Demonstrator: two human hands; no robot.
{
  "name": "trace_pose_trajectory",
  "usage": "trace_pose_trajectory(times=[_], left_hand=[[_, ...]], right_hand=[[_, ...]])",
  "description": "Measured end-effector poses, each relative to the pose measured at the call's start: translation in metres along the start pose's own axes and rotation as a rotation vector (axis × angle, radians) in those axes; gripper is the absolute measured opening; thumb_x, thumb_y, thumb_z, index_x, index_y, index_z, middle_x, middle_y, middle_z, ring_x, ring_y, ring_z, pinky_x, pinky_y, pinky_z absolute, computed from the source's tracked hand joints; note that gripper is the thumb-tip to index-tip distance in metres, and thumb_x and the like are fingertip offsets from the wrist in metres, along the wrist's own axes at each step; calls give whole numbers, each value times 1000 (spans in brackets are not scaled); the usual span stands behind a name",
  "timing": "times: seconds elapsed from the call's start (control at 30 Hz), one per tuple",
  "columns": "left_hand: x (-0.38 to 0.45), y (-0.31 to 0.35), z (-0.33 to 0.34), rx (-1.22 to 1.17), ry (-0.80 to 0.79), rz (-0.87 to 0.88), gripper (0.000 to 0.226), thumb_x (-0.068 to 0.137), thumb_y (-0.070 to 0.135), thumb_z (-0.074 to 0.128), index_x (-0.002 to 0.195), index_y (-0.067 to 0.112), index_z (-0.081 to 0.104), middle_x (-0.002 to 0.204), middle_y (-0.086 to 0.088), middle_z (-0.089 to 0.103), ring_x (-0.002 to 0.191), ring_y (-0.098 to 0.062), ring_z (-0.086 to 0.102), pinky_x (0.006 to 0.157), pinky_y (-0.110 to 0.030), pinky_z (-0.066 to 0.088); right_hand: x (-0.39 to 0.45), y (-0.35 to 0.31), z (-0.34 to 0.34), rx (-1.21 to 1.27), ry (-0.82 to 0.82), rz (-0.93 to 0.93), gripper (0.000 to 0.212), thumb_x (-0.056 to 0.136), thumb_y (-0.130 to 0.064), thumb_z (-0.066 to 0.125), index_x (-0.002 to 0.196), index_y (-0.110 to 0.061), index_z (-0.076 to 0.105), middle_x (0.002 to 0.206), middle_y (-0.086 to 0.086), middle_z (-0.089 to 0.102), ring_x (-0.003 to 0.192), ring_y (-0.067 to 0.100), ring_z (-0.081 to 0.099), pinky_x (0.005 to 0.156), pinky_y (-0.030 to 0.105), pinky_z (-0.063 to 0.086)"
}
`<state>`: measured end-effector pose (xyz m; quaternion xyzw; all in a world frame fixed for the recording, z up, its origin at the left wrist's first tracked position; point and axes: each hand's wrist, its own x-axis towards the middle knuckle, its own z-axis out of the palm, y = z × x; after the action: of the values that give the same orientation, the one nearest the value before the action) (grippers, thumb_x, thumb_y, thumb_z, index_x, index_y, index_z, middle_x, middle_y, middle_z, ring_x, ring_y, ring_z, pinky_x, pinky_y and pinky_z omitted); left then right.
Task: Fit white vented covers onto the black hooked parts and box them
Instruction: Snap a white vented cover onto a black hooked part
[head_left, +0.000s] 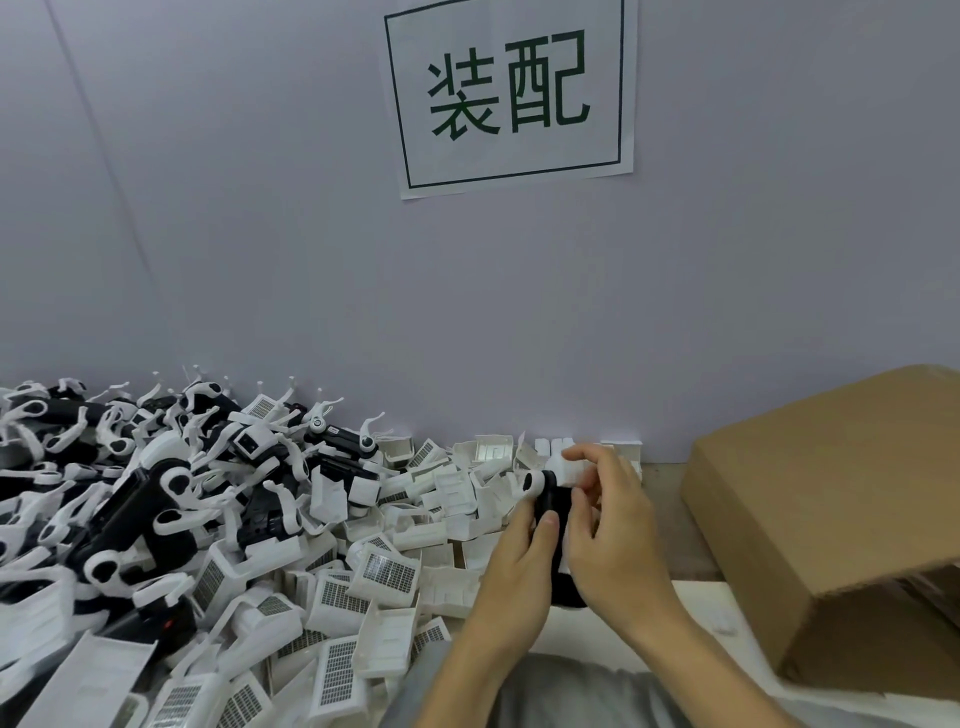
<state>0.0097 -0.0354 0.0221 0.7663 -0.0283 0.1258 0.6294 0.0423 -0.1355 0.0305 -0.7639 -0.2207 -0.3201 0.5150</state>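
Grey partition wall (260, 234) is running along the far edge of the table (670, 514), carrying a white paper sign (511, 93) with two large dark green characters inside a ruled border.

Brown cardboard box (831, 499) is sitting at the table's right edge, tilted, its open side facing down toward the near right corner; what it holds cannot be made out.

Mound of black hooked parts (135, 499) with white curved arms is filling the far left of the table, up against the wall. Loose white vented covers (384, 571) are spreading from the near left corner across to the table's middle, some showing grille faces, others lying hollow side up.

Left hand (514, 577) is curling round a black hooked part (548, 512), thumb lying on its dark body, white ringed end sticking out above the fingers. The part is being held above the table's middle, just right of the cover pile.

Right hand (613, 525) is pinching a white vented cover (569, 470) between thumb and forefinger at the top end of that black part, touching it. Whether the cover is fully seated cannot be told.
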Motion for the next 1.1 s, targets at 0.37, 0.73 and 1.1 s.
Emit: trace_pose_trajectory(times=[0.37,0.73,1.1], left_hand=[[0,-2,0,-29,-73,3,36,110,28,32,138,43,49,133,25,59,122,16,49,102,-8,39],[9,-12,-1,-113,-3,-51,28,109,31,36,117,49,56,99,46,63,95,27,55,71,4,40],[8,-17,2,-136,-1,15,44,105,47,24,129,31,57,122,10,67,121,1,58,105,-25,45]], right_hand=[[2,-6,-6,-28,14,-267,42,91,6,46,114,-27,54,110,-7,50,100,1,54,83,7,42],[0,4,-4,-278,-72,264,37,93,-59,44,110,-27,47,83,-12,63,76,6,62,57,20,43],[0,-11,-5,-291,-28,161,58,86,-70,47,121,-24,53,69,-14,64,67,6,63,60,24,48]])
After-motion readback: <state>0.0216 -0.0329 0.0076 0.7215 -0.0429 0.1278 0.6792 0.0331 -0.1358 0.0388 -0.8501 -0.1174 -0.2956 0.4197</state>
